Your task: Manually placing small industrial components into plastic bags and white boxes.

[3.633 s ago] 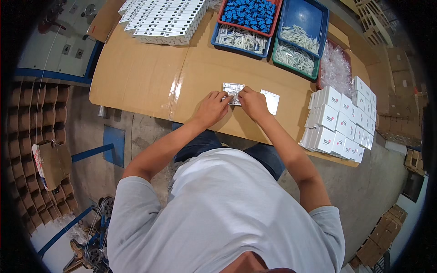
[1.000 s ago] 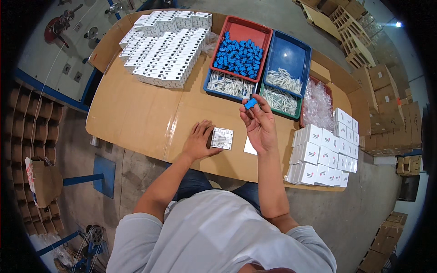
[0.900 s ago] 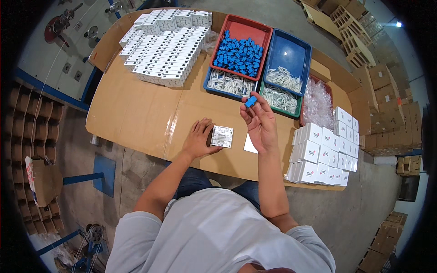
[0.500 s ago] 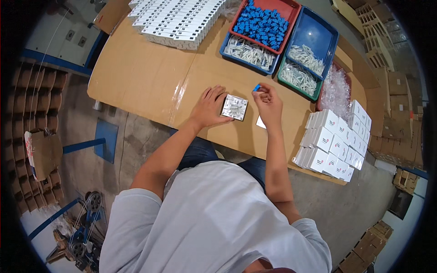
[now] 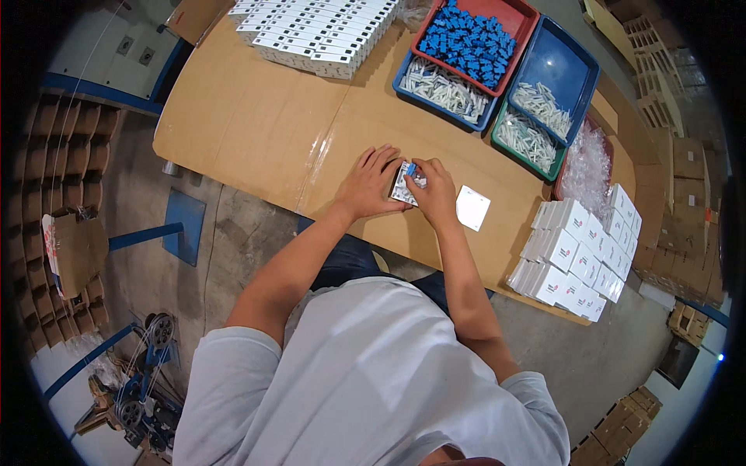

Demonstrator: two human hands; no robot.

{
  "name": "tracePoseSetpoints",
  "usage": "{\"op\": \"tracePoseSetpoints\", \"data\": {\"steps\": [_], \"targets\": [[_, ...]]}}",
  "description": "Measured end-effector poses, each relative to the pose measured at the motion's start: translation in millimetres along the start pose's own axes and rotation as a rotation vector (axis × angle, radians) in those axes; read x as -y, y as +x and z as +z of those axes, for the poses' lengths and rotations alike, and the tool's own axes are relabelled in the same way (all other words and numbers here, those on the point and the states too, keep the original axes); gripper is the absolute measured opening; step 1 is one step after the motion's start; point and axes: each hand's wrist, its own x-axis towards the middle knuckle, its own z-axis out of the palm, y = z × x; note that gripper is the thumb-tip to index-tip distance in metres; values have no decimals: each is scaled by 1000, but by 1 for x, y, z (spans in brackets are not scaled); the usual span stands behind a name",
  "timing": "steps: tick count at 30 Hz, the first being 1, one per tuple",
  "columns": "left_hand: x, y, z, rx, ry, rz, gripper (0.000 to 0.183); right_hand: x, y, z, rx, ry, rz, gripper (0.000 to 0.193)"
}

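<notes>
On the cardboard-covered table, a small square box (image 5: 403, 191) with a whitish, silvery top lies between my hands. My left hand (image 5: 371, 185) steadies it from the left, its thumb along the near side and its fingers at the far left corner. A small blue plastic piece (image 5: 411, 168) is pinched in my right hand (image 5: 436, 191), right over the box's far edge. My right fingers cover part of the box, so whether the blue piece touches it is hard to tell. Beside my right hand lies a flat white square card (image 5: 472, 208).
A red tray (image 5: 531, 22) of blue pieces sits partly over a blue tray (image 5: 482, 123) of small clear-and-white pieces. Another blue tray (image 5: 552, 58) overlaps a green tray (image 5: 497, 140). Stacked white boxes (image 5: 571, 252) stand at the right, rows of white boxes (image 5: 318, 35) at far left.
My right hand has moved left to the square box, carrying the blue piece over it. The white card beside it is now uncovered. The whole view has shifted slightly.
</notes>
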Motion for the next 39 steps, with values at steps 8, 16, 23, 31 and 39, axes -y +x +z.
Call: {"op": "tracePoseSetpoints", "data": {"steps": [8, 16, 23, 31, 39], "targets": [[2, 0, 0, -4, 3, 6, 95, 1, 6, 2, 71, -5, 14, 34], [-1, 2, -4, -9, -1, 3, 95, -2, 9, 3, 84, 23, 16, 34], [0, 2, -4, 5, 12, -4, 94, 2, 13, 1, 129, -30, 61, 35], [1, 1, -3, -15, -2, 5, 94, 8, 14, 3, 104, -72, 80, 30], [0, 1, -2, -15, -10, -1, 94, 1, 9, 8, 38, 105, 129, 32]]}}
